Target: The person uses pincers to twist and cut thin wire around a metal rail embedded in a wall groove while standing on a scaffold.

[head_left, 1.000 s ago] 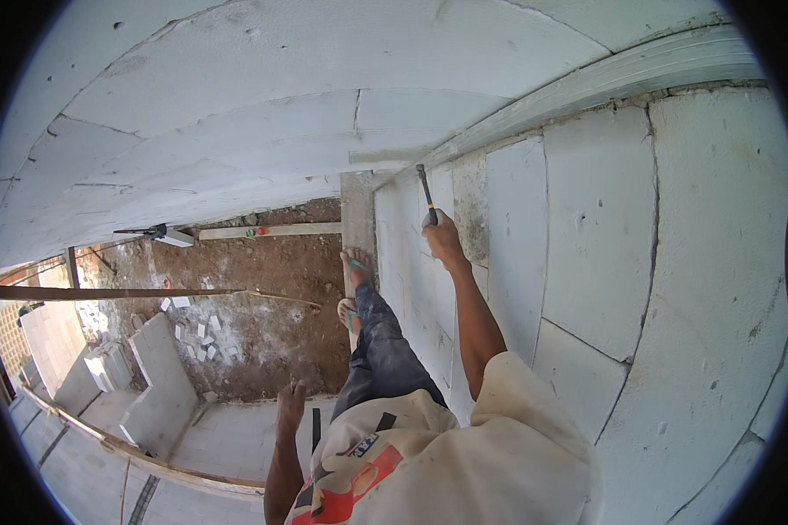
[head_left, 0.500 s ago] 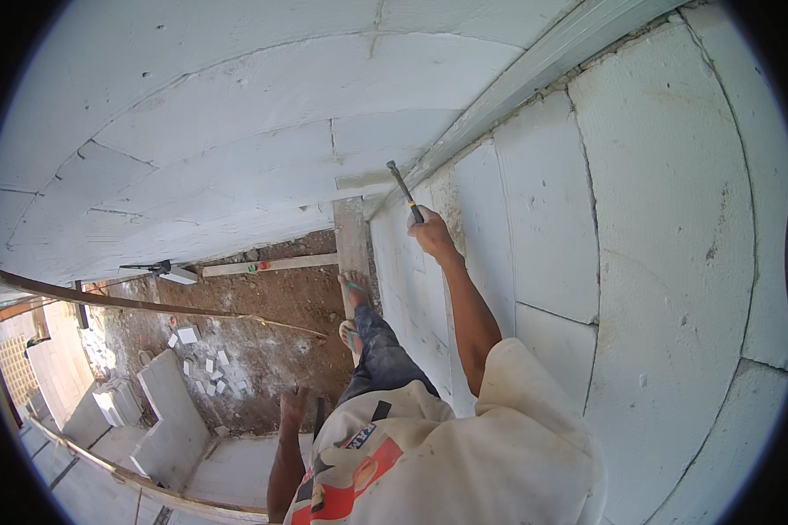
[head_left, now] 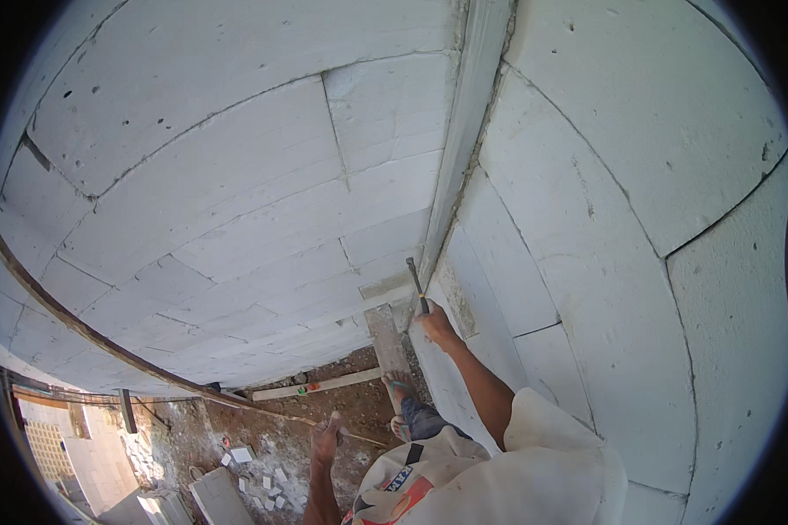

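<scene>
My right hand (head_left: 437,325) is closed round the dark grip of a hammer (head_left: 417,282). The hammer points up, its metal head near the corner where two walls of pale blocks meet. Close beside it runs a light vertical post (head_left: 471,114) set in that corner. My left hand (head_left: 326,439) hangs lower and to the left, its fingers loosely apart, with nothing visible in them. A long thin wooden strip (head_left: 87,337) passes behind this hand in the picture; whether they touch cannot be made out.
My feet (head_left: 397,385) are by a narrow board (head_left: 387,337) above the dirt floor (head_left: 271,429). A wooden batten (head_left: 324,385) lies along the left wall's foot. Broken white block pieces (head_left: 276,486) and larger slabs (head_left: 219,494) are at the lower left.
The view has tilted upward, showing more of the walls and corner post. My left hand has come up, and its fingers have spread a little. The hammer stays in my right hand.
</scene>
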